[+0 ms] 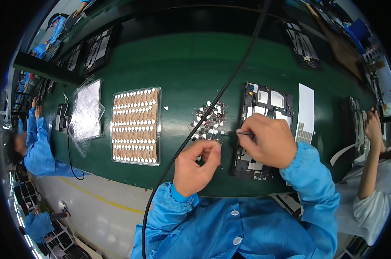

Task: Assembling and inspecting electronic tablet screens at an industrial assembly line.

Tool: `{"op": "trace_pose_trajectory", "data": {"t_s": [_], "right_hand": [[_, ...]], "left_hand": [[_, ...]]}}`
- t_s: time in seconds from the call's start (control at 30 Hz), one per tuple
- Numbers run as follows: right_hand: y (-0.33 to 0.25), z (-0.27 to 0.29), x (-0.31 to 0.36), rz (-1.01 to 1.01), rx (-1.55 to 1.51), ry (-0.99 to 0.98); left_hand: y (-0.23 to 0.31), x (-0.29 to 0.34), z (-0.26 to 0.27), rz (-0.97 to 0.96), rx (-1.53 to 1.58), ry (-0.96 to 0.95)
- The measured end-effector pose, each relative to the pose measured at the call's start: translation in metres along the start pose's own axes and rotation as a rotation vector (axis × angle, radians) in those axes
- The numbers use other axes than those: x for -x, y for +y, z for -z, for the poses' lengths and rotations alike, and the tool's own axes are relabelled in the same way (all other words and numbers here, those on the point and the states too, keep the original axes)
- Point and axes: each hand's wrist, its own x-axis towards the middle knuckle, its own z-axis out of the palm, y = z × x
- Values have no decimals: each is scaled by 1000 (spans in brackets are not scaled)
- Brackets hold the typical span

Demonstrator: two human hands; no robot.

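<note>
My left hand [196,167] is closed in a pinch at the near edge of a loose pile of small round parts [212,118]. These are silver, black and white discs, some with thin reddish wires. Whatever sits between its fingertips is too small to make out. Over an opened tablet-like device [261,112], my right hand [269,140] grips black tweezers [246,133], their tip pointing left. The device's dark frame shows circuit boards and silver-white panels; my right hand covers its middle.
Left of the pile, a clear tray [136,125] holds rows of white discs on brown strips. Plastic-wrapped sheets [86,110] lie farther left. A black cable [221,93] crosses the view. White label sheets [305,112] lie right of the device. Co-workers sit at both sides.
</note>
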Motion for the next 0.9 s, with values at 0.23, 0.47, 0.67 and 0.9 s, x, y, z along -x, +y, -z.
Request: {"op": "trace_pose_trajectory", "data": {"t_s": [0.23,0.47,0.67,0.9], "right_hand": [[7,31,72,-355,-702,-18],[47,43,119,-512,-812,161],[110,43,98,-499,-658,366],[143,49,67,-523,-611,246]], "left_hand": [[18,-7,-65,-623,-577,-174],[22,-31,-127,-638,-662,-346],[23,-94,-156,-363,-749,-307],[18,-118,-167,-329,-934,-296]]}}
